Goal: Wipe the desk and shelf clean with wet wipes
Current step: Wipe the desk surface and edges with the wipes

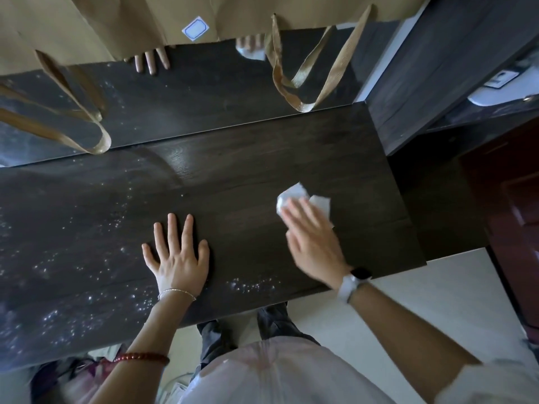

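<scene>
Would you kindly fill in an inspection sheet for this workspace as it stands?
Surface: dark wood-grain desk, white specks on its left part and near edge.
Job's things: crumpled white wet wipe on the desk, right side.
Clutter: brown paper bags with ribbon handles at the glossy back panel.
Grippers: left hand flat, fingers spread, on the desk; right hand pressing the wipe.
Cables: nothing seen.
Surroundings: dark shelf unit at right, pale floor.

A home room: dark wooden desk [233, 176] against tan curtains [102, 21]; tiled floor [423, 310].
</scene>
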### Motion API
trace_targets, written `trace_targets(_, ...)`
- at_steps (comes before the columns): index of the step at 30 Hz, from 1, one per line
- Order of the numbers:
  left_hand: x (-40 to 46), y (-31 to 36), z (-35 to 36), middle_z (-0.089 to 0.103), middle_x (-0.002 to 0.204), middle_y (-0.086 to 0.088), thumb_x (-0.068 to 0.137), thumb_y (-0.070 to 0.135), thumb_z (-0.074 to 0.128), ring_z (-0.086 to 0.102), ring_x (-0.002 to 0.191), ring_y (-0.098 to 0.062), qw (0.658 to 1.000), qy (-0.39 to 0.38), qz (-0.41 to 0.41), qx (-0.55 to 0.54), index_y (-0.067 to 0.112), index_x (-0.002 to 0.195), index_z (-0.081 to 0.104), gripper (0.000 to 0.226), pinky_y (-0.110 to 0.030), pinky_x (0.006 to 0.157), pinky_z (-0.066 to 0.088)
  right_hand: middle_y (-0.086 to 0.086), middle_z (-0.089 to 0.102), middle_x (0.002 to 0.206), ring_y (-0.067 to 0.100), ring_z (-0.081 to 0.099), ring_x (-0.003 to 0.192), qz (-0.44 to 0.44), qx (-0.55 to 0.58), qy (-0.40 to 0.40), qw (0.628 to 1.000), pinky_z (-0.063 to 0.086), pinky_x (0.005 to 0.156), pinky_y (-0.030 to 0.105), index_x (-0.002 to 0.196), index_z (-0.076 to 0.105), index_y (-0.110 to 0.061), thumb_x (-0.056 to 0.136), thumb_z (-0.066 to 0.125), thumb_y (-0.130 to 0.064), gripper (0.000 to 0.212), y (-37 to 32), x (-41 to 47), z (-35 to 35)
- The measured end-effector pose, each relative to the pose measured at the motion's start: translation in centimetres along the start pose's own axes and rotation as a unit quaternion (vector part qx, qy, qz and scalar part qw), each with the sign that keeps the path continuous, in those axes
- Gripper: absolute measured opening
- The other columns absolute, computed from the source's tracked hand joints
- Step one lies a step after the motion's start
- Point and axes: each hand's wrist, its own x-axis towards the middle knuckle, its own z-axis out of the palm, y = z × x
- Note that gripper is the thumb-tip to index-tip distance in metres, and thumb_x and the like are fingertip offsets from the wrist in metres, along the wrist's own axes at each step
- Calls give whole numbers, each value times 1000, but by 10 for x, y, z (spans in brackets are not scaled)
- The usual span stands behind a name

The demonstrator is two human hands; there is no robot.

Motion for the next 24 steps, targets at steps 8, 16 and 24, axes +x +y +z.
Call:
trace_targets(8,1,0,3,2,156,2,92,37,35,-8,142,-21,1000,8,4,8,35,142,13,55,-51,112,-7,19,24,150,32,18,140,246,-49,71,965,15,115,47,137,29,-3,94,32,-15,44,49,105,-21)
trace_targets(16,7,-13,-3,13,155,6,92,36,40,0,142,-17,998,7,16,-52,38,138,27,48,-44,112,-4,14,25,152,27,19,141,-122,-30,-79,989,11,118,40,142,24,-4,92,32,-23,54,-74,61,33)
trace_targets(24,5,-34,-20,25,151,-5,91,23,48,16,141,-25,992,16,104,-73,22,131,45,41,-44,109,10,16,21,153,28,13,143,230,-62,-5,971,12,117,43,144,20,-6,96,36,-17,52,-17,-37,8)
